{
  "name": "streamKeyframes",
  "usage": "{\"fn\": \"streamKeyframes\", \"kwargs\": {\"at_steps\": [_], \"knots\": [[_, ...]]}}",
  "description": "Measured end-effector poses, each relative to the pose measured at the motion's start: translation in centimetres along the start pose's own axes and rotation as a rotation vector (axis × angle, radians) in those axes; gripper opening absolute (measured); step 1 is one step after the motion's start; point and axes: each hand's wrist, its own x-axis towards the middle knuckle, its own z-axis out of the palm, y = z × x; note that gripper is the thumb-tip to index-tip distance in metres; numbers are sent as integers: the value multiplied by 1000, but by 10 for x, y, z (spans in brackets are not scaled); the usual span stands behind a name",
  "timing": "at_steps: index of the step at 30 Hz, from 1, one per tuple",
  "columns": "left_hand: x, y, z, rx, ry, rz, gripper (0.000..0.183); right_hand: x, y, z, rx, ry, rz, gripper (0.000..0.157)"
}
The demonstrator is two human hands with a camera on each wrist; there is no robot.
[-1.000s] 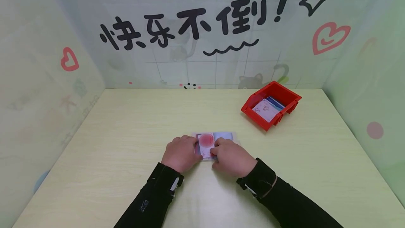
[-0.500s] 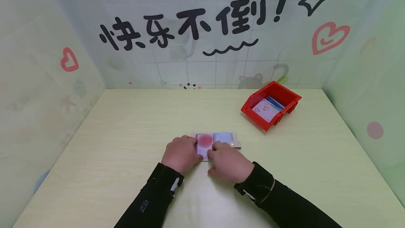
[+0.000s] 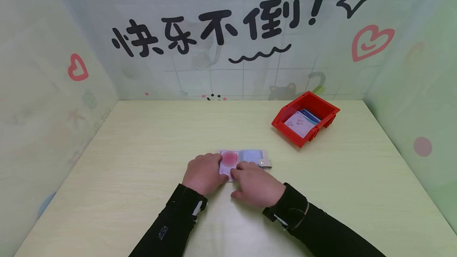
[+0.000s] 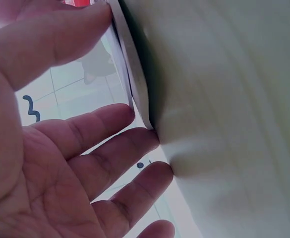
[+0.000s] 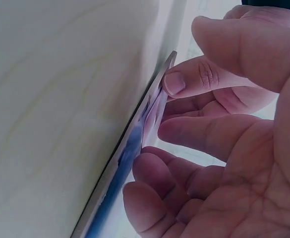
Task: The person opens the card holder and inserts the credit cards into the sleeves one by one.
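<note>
A card holder (image 3: 251,155) lies unfolded flat on the table, with a bluish clear sleeve on its right half and a snap strap (image 3: 264,163) at its right side. On its left half is a pale card (image 3: 229,158) with a pink circle. My left hand (image 3: 203,174) holds the holder's left end, thumb at the near edge and index finger at the far edge. My right hand (image 3: 258,185) presses the card with its index fingertip; its thumb stays apart, as the right wrist view shows. Right fingers (image 5: 149,168) lie close along the holder.
A red plastic bin (image 3: 306,119) stands at the back right of the wooden table (image 3: 150,138), holding several cards (image 3: 302,124). Printed sheets enclose the table on the back and both sides.
The card with the pink circle has slid left over the holder's left half, and my right hand has shifted left with it, uncovering the strap. My left hand has kept its place.
</note>
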Motion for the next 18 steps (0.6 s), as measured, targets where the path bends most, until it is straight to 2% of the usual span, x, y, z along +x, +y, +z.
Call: {"fn": "streamKeyframes", "kwargs": {"at_steps": [3, 6, 11, 13, 18], "knots": [[0, 0, 1, -4, -2, -1, 52, 0, 1, 0, 10, -7, 8, 61], [1, -1, 1, -9, -3, -2, 53, -1, 3, -2, 39, 5, 3, 56], [0, -3, 2, -13, 23, 9, 54, -3, 9, -11, 123, 77, 11, 50], [-1, -4, 3, -21, 37, 12, 55, -4, 12, -16, 140, 117, 41, 52], [-2, -3, 4, -59, 57, 9, 60, -5, 25, -34, 155, 190, 180, 55]]}}
